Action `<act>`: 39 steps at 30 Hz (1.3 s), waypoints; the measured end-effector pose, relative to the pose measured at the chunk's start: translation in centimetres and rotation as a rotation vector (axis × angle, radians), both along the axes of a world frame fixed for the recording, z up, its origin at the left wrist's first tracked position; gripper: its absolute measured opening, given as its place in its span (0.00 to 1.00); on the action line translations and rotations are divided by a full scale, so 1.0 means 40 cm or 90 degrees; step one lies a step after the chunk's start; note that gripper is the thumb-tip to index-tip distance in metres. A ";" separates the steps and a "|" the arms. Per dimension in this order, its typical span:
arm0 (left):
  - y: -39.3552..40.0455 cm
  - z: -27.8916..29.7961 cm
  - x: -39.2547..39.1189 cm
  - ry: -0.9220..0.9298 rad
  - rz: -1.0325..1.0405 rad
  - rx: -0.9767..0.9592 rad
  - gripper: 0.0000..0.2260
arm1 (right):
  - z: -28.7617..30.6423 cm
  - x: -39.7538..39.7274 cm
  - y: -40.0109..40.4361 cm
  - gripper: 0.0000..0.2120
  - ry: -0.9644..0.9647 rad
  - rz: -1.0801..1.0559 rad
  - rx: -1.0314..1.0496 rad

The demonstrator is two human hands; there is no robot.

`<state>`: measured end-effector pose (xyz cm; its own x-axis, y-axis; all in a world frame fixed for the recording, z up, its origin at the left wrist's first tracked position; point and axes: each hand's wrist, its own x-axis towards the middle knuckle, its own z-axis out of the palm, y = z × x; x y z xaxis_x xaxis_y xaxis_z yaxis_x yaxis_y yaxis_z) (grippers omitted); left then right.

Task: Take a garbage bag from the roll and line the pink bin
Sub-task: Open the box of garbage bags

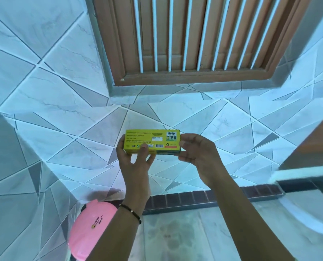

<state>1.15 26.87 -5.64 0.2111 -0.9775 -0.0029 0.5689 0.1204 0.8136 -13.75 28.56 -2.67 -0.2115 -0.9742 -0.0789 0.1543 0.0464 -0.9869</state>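
Observation:
I hold a yellow garbage-bag box [153,141] level in front of me, its printed side with a barcode facing up. My left hand [136,159] grips its left end, thumb on top and fingers underneath. At the right end, my right hand [196,153] pinches the box between thumb and fingers. The pink bin [89,228] stands on the floor at the lower left with its pink lid down, partly hidden behind my left forearm. No roll or loose bag shows.
Pale blue tiled walls [53,91] surround me, meeting in a corner at the left. A brown window frame with white bars [194,44] is ahead. A dark tile border [204,198] edges the marble floor. A white basin [311,210] sits at the right.

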 end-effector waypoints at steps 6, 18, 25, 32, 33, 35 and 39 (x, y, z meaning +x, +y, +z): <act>0.006 -0.002 -0.062 -0.002 0.024 -0.011 0.20 | 0.011 -0.042 -0.005 0.08 0.073 -0.016 -0.003; -0.022 0.013 -0.112 -0.007 -0.004 -0.029 0.22 | 0.016 -0.035 -0.031 0.15 0.122 -0.068 -0.033; -0.034 0.027 -0.100 -0.008 0.029 -0.034 0.21 | 0.026 -0.063 -0.025 0.15 0.013 0.025 -0.069; -0.043 0.011 -0.082 -0.023 0.014 -0.030 0.20 | 0.015 -0.081 -0.036 0.15 0.024 0.052 -0.063; -0.045 0.010 -0.080 -0.021 0.013 -0.031 0.20 | 0.014 -0.079 -0.037 0.14 0.030 0.050 -0.060; -0.050 0.007 -0.077 -0.023 0.012 -0.028 0.20 | 0.010 -0.075 -0.042 0.14 0.043 0.041 -0.054; -0.056 0.001 -0.078 -0.022 0.017 -0.024 0.22 | 0.000 -0.064 -0.056 0.14 0.061 0.013 -0.039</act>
